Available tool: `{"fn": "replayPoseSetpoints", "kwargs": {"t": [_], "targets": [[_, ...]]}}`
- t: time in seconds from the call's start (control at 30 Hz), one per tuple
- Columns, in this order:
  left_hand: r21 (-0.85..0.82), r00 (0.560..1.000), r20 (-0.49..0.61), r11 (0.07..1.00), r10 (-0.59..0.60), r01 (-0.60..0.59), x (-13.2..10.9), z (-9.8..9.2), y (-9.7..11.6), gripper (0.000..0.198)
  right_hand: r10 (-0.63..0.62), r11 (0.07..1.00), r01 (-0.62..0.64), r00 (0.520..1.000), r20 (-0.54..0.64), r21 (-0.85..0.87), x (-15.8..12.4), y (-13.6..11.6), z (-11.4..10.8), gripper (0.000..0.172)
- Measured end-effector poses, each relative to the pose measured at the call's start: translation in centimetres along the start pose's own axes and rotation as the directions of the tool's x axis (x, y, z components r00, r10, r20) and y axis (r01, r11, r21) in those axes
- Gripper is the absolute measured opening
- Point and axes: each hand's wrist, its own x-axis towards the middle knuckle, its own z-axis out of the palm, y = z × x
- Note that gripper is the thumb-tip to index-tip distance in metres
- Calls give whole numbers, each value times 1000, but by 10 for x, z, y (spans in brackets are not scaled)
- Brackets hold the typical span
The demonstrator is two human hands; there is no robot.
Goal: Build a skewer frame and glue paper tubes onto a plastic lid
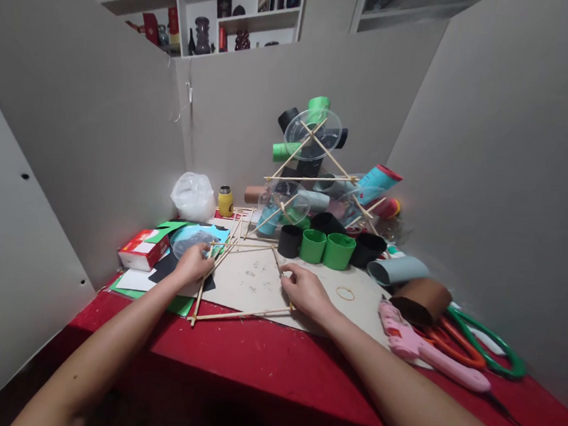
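Note:
A four-sided frame of thin wooden sticks lies at the front of the pale board, its near edge reaching toward the red table. My left hand pinches the left side of this frame near its far corner. My right hand has its fingers closed on the right side stick. A rubber band rests on the board to the right of my right hand. Past the frame stand green tubes and black tubes in a row.
Behind rises a stick-and-tube structure with clear plastic discs. At right lie a pink glue gun, green-handled scissors and a brown tube. Leftward are a red-and-white box, coloured paper, a plastic bag and a yellow bottle. Grey panels enclose the table.

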Motion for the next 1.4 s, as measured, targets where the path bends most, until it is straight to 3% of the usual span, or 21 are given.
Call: {"fn": "replayPoseSetpoints", "kwargs": {"t": [0.3,0.83,1.4], "targets": [[-39,1000,-8,999,11,-11,13,8,4,33,-1,1000,1,1000,-9,9,1,5,-3,32],[-96,1000,-21,995,-16,14,2,0,3,44,-74,997,74,997,8,11,-5,-2,-7,32],[-51,999,-46,999,17,-19,1,2,-7,39,-93,995,94,994,57,-25,-8,-4,-9,32]]}}
